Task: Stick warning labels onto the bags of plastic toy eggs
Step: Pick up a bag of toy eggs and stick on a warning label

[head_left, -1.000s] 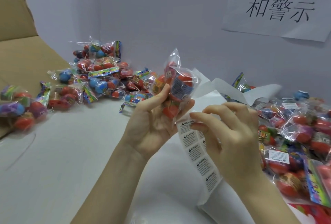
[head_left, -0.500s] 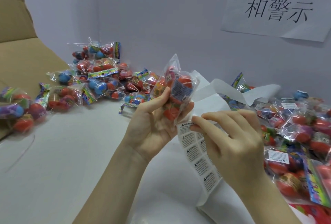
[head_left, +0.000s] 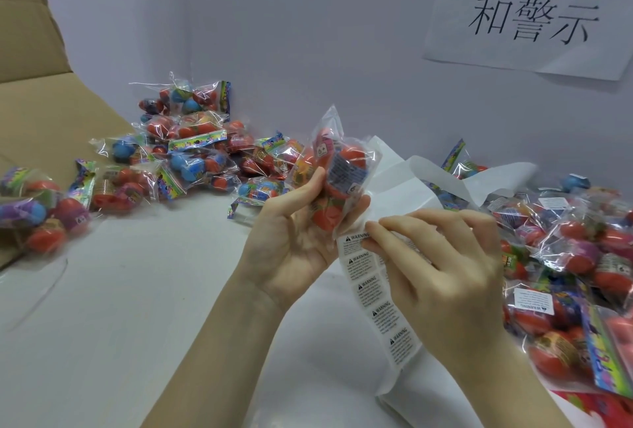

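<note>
My left hand [head_left: 291, 229] holds a clear bag of red plastic toy eggs [head_left: 337, 174] upright, thumb on its left side and fingers behind it. Just below the bag hangs a white strip of warning labels [head_left: 376, 297], which runs down toward the table. My right hand [head_left: 442, 270] pinches the top label [head_left: 356, 239] of the strip between thumb and forefinger, right under the bag's lower edge.
A pile of egg bags [head_left: 191, 150] lies at the back left, next to a cardboard box flap [head_left: 41, 112]. More bags, some with labels [head_left: 575, 266], are heaped at the right. Crumpled backing paper [head_left: 445, 184] lies behind my hands. A paper sign [head_left: 534, 9] hangs on the wall.
My right hand has slid left and down along the strip to its top label. The bag in my left hand has risen slightly and tilted.
</note>
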Available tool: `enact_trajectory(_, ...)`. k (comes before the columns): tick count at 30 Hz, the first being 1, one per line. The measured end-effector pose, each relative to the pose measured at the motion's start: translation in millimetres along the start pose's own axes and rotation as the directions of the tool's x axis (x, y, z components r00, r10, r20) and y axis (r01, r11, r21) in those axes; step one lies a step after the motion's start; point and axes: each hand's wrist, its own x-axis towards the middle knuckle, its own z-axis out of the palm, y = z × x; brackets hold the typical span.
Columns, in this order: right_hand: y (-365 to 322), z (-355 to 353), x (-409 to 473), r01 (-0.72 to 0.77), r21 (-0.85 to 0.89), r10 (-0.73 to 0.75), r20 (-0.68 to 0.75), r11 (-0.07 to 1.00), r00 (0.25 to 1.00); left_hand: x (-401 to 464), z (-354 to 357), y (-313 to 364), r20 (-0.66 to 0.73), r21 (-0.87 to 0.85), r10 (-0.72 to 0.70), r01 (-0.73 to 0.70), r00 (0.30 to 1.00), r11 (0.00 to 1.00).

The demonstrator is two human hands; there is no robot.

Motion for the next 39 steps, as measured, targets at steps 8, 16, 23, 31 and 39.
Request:
enact_trajectory(8, -4.1, 1.7, 2.0, -0.150, 0.154, 0.138, 0.081, 0.977, 0.987, -1.2, 3.3, 1.2, 0.001, 0.048, 0.030, -0.030, 1.000, 0.998)
enact_trajectory(16, -9.9, 3.3, 1.6, -0.198, 0.178, 0.172, 0.150, 0.964, 0.974, 0.8, 3.1, -0.9, -0.122, 0.055, 0.074, -0.067, 0.990, 0.996)
enact_trajectory(23, -13.7, -3.4, 4.5, -0.465, 0.319, 0.381, 0.293, 0.826, 0.877, 2.7, -0.3, -1.3, -0.260, 0.271, 0.257, -0.185, 0.931, 0.945)
enact_trajectory(31, 0.4, -13.2, 15.4, -0.676, 0.638, 0.675, 0.316, 0.369, 0.667, -2.0, 1.9, 4.0, -0.187, 0.734, 0.615, -0.307, 0.766, 0.606)
enact_trajectory(39, 0.8, -7.7, 15.7, -0.792, 0.609, 0.644, 0.621, -0.038, 0.447, -6.4, 13.2, -6.7, 0.016, 0.883, 0.438, -0.218, 0.899, 0.415)
